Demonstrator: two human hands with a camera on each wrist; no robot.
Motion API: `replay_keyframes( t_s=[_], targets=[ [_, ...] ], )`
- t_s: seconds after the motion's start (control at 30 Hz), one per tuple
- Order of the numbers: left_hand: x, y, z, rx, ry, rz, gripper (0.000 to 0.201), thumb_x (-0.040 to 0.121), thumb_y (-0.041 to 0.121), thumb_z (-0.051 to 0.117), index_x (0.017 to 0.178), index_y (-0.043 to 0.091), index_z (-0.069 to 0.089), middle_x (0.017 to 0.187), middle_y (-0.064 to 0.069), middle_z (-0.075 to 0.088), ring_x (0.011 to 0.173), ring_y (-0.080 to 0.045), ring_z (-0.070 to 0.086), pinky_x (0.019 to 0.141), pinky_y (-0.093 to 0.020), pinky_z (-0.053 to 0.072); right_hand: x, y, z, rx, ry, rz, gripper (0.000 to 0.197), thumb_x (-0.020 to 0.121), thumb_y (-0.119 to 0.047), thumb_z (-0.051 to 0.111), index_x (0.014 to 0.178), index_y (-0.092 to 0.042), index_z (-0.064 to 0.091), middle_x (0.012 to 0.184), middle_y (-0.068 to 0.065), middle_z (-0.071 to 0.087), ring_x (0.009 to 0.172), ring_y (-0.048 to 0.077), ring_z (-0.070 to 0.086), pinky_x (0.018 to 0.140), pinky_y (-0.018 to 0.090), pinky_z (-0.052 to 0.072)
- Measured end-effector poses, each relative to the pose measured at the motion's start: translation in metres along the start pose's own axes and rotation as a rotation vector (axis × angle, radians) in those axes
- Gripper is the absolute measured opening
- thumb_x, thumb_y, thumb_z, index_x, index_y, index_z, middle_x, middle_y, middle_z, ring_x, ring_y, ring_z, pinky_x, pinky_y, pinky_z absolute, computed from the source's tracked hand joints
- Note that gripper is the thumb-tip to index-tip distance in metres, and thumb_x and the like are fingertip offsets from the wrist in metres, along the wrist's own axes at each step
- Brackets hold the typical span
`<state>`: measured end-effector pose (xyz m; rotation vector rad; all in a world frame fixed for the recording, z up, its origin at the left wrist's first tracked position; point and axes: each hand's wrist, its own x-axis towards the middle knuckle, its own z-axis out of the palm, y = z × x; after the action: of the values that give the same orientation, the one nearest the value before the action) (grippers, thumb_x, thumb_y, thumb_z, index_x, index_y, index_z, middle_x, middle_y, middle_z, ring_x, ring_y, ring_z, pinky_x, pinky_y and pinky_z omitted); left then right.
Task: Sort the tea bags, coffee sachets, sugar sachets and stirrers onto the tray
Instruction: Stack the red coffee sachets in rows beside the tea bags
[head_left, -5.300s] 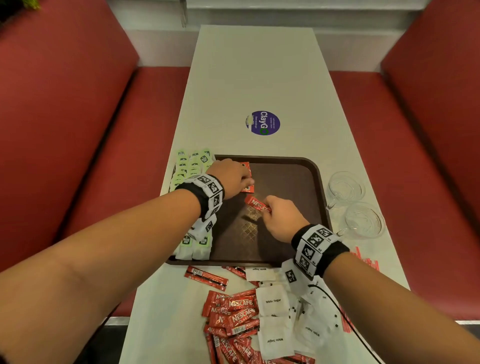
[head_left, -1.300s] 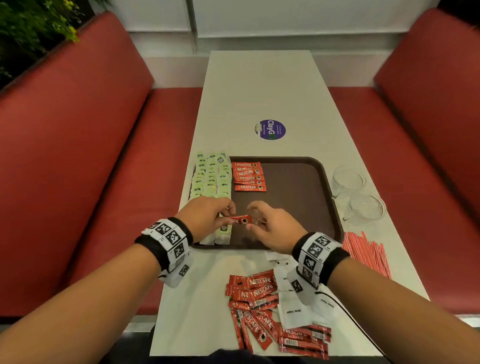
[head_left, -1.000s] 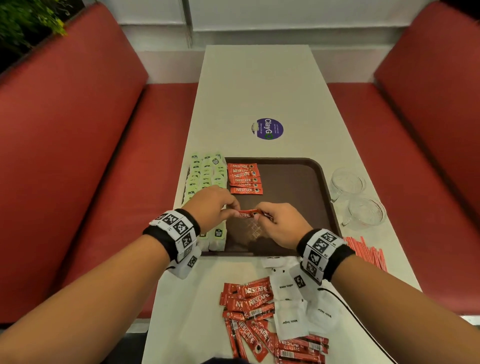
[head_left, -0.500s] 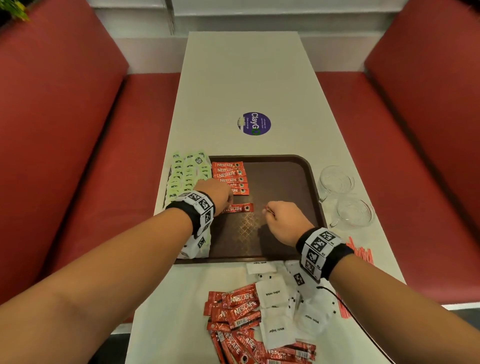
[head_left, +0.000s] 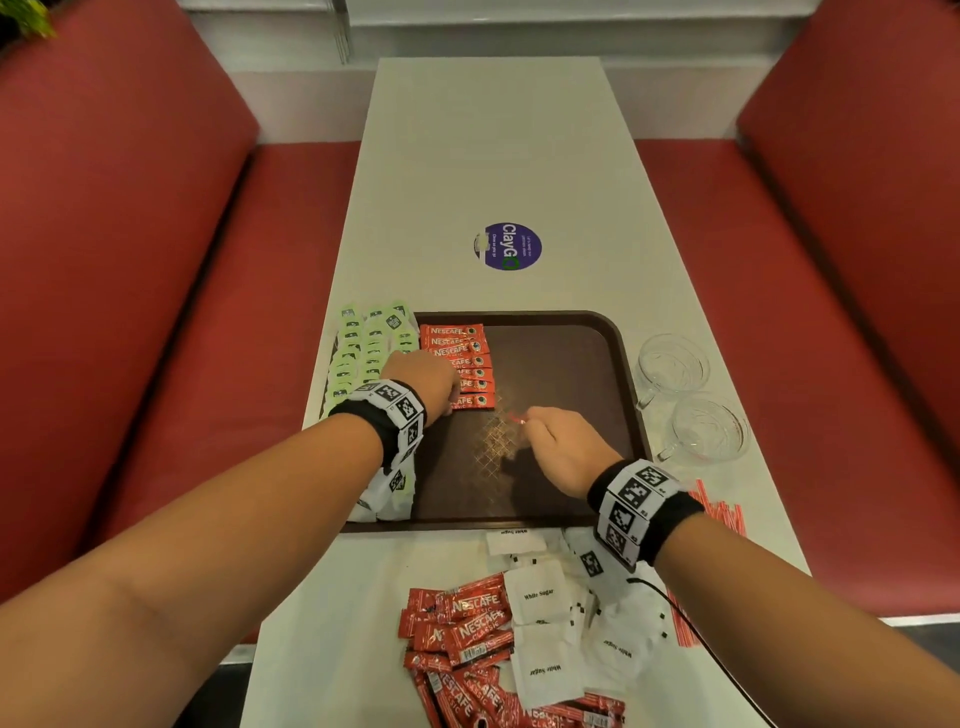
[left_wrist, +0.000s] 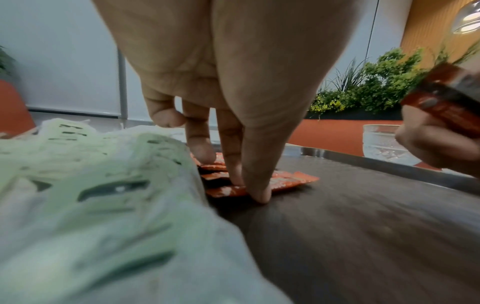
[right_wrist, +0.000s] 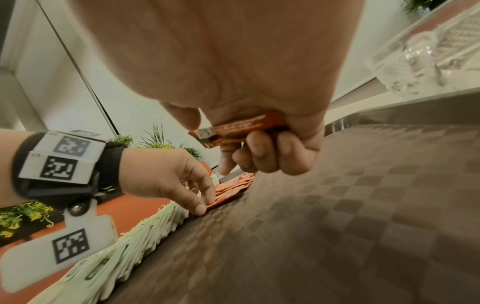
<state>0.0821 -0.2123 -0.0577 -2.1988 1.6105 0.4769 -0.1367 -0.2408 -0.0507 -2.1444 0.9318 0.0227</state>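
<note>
A brown tray (head_left: 561, 374) holds a column of red coffee sachets (head_left: 457, 343), with green tea bags (head_left: 363, 353) lined along its left edge. My left hand (head_left: 456, 400) presses straight fingertips (left_wrist: 259, 197) down on the nearest sachet (head_left: 475, 401) at the near end of that column. To the right, my right hand (head_left: 530, 423) hovers just above the tray's middle. Its fingers curl round a small bundle of coffee sachets (right_wrist: 246, 127). How many sachets it holds is hidden by the palm.
On the table near me lie a loose pile of coffee sachets (head_left: 467, 629), white sugar sachets (head_left: 540, 597) and red stirrers (head_left: 719, 512). Two glass cups (head_left: 672, 364) stand right of the tray. A purple sticker (head_left: 508, 246) lies beyond it; red benches flank the table.
A sachet passed from my right hand to my left and was laid on the tray. It has now slid up against the column. My right hand has stayed almost still.
</note>
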Motion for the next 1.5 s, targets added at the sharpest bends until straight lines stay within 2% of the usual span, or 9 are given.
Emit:
replay_keyframes(
  t_s=[0.2,0.37,0.57,0.73,0.87,0.97,1.07,1.23,1.5],
  targets=[
    [0.004,-0.004,-0.004,-0.002,0.01,0.0,0.014,0.089,0.034,0.07,0.102,0.033,0.068,0.105,0.005,0.067,0.108,-0.02,0.059,0.099,-0.039,0.04,0.004,0.0,0.002,-0.095,-0.037,-0.003,0.019,0.101,-0.021,0.043,0.084,-0.02,0.05,0.084,0.002,0.057,0.077,0.02,0.055,0.068,0.033,0.041],
    [-0.011,-0.002,-0.001,-0.179,0.278,0.142,0.026,0.095,0.051,0.055,0.1,0.03,0.07,0.096,0.008,0.07,0.09,-0.016,0.062,0.081,-0.033,0.049,0.006,0.005,0.004,-0.106,-0.04,-0.027,0.01,0.104,-0.025,0.044,0.107,-0.023,0.053,0.089,0.002,0.067,0.079,0.022,0.064,0.077,0.04,0.054],
    [-0.042,0.01,-0.004,-0.317,0.26,0.425,0.029,0.092,0.054,0.058,0.098,0.027,0.067,0.079,0.013,0.06,0.076,-0.009,0.057,0.068,-0.025,0.04,0.009,-0.003,0.004,-0.081,0.001,-0.105,0.002,0.104,-0.025,0.046,0.104,-0.026,0.044,0.09,0.002,0.064,0.075,0.018,0.061,0.065,0.029,0.044],
    [-0.058,0.005,0.002,-0.276,0.36,0.378,0.011,0.094,0.034,0.061,0.088,0.025,0.064,0.075,0.009,0.059,0.075,-0.016,0.058,0.071,-0.03,0.046,0.01,-0.011,0.001,-0.002,0.016,-0.113,0.011,0.102,-0.028,0.051,0.109,-0.02,0.055,0.091,-0.004,0.062,0.08,0.012,0.058,0.069,0.029,0.043],
    [-0.066,-0.005,0.006,-0.402,0.361,0.349,0.016,0.095,0.033,0.057,0.101,0.028,0.071,0.085,0.011,0.069,0.079,-0.009,0.061,0.076,-0.03,0.052,0.014,-0.01,0.0,-0.082,-0.016,-0.149,0.017,0.101,-0.025,0.047,0.095,-0.016,0.061,0.092,-0.002,0.051,0.082,0.014,0.052,0.074,0.03,0.039],
    [-0.071,-0.006,0.005,-0.564,0.346,0.354,0.027,0.103,0.031,0.043,0.111,0.028,0.068,0.087,0.01,0.07,0.076,-0.008,0.061,0.072,-0.027,0.049,0.016,-0.009,0.003,-0.159,-0.012,-0.169,0.021,0.097,-0.023,0.047,0.108,-0.015,0.063,0.095,0.0,0.049,0.088,0.017,0.048,0.078,0.03,0.039],
    [-0.075,-0.002,0.002,-0.612,0.354,0.359,0.033,0.105,0.041,0.037,0.094,0.027,0.065,0.076,0.01,0.063,0.067,-0.005,0.054,0.064,-0.023,0.039,0.016,-0.013,0.004,-0.168,-0.007,-0.192,0.025,0.096,-0.02,0.048,0.118,-0.017,0.059,0.099,0.0,0.046,0.092,0.016,0.045,0.08,0.029,0.039],
    [-0.077,0.0,0.001,-0.484,0.347,0.399,0.018,0.094,0.035,0.063,0.111,0.031,0.068,0.086,0.014,0.063,0.071,-0.001,0.05,0.066,-0.019,0.036,0.015,-0.021,0.001,-0.077,0.005,-0.233,0.022,0.099,-0.021,0.049,0.118,-0.019,0.059,0.102,-0.002,0.047,0.093,0.012,0.047,0.081,0.026,0.042],
    [-0.086,-0.008,0.003,-0.489,0.445,0.311,0.001,0.086,0.032,0.071,0.086,0.032,0.07,0.083,0.013,0.06,0.078,-0.006,0.052,0.073,-0.029,0.048,0.008,-0.018,-0.008,-0.028,-0.028,-0.188,0.024,0.106,-0.034,0.044,0.104,-0.019,0.062,0.085,-0.003,0.064,0.078,0.015,0.06,0.071,0.035,0.048]
  ],
)
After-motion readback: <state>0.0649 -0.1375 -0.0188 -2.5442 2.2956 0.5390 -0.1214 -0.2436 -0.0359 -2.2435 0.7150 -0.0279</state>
